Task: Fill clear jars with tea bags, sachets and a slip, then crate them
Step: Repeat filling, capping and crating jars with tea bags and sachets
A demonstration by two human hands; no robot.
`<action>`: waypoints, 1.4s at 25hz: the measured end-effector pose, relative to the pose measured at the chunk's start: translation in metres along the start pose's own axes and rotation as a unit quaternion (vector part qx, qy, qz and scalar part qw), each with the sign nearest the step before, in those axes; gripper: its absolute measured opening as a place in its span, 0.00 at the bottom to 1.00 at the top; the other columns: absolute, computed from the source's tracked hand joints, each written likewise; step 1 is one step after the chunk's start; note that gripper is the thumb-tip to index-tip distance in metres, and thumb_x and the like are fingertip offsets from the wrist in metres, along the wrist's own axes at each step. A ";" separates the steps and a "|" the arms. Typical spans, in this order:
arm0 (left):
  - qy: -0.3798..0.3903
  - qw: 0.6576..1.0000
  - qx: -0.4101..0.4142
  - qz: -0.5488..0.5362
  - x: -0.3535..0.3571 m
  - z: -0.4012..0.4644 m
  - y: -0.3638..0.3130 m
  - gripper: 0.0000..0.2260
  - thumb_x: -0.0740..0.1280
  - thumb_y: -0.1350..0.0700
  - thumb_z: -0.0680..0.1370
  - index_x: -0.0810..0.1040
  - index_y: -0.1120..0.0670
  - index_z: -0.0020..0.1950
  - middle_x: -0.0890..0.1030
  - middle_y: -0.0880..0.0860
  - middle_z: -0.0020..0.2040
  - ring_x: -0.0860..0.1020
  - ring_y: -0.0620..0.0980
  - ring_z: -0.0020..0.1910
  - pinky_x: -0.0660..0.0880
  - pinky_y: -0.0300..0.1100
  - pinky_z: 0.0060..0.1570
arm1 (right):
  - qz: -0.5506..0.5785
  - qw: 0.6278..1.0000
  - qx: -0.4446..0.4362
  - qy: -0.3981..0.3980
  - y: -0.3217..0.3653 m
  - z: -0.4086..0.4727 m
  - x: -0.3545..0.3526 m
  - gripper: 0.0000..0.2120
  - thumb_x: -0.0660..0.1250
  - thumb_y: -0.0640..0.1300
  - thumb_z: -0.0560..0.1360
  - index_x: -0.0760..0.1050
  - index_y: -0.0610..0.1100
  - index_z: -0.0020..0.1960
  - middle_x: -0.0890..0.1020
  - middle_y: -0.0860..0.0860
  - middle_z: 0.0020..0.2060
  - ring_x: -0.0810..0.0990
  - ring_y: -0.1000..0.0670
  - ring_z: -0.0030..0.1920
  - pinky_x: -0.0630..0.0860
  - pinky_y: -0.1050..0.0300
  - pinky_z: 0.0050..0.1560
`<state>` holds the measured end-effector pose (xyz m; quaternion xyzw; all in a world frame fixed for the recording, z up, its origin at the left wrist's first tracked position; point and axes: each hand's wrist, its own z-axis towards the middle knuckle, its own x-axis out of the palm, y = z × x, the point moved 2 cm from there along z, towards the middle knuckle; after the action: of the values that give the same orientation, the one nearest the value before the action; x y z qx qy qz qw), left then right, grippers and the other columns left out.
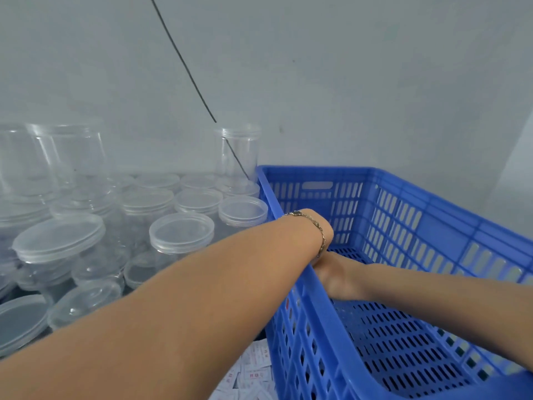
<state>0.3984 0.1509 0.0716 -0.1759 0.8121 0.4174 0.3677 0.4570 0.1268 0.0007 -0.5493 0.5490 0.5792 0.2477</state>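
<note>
A blue slotted crate (409, 223) fills the right half of the view, and its perforated floor shows bare where I can see it. My left forearm crosses from the lower left over the crate's left rim. My left hand (323, 243), below a thin bracelet, dips inside against that wall and is mostly hidden. My right hand (337, 280) reaches in from the right and meets it just below. The fingers of both hands are hidden behind the crate wall. Whether they hold anything cannot be seen.
Several clear lidded jars (181, 232) stand and lie packed together left of the crate. One tall jar (239, 151) stands at the back against the grey wall. White sachets (253, 373) lie loose below the crate's left corner. A black cable (184, 67) hangs down the wall.
</note>
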 end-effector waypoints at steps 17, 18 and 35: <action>-0.360 0.688 -0.249 -0.578 0.079 -0.049 0.144 0.39 0.72 0.54 0.73 0.53 0.63 0.75 0.62 0.60 0.71 0.67 0.60 0.68 0.68 0.45 0.59 | 0.253 0.909 0.130 -0.305 0.089 0.086 -0.142 0.17 0.57 0.26 0.75 0.70 0.30 0.63 0.77 0.37 0.48 0.76 0.42 0.47 0.75 0.49 0.50; -0.337 0.676 -0.238 -0.611 0.088 -0.043 0.148 0.45 0.74 0.54 0.73 0.46 0.63 0.77 0.58 0.61 0.74 0.64 0.60 0.71 0.66 0.46 0.64 | 0.250 0.908 0.140 -0.304 0.086 0.092 -0.135 0.21 0.57 0.24 0.73 0.69 0.30 0.65 0.76 0.36 0.55 0.75 0.42 0.51 0.74 0.51 0.49; -0.373 0.540 -0.272 -0.704 0.104 -0.211 0.131 0.45 0.76 0.39 0.65 0.60 0.56 0.73 0.70 0.53 0.63 0.72 0.52 0.59 0.71 0.42 0.46 | 0.505 0.833 0.008 -0.227 0.213 -0.034 -0.076 0.09 0.55 0.38 0.79 0.74 0.43 0.50 0.77 0.46 0.48 0.78 0.44 0.44 0.80 0.52 0.46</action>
<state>0.1565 0.0601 0.1465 -0.6113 0.0637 0.2531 0.7471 0.3000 0.0618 0.1540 -0.0466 0.6829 0.7277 0.0435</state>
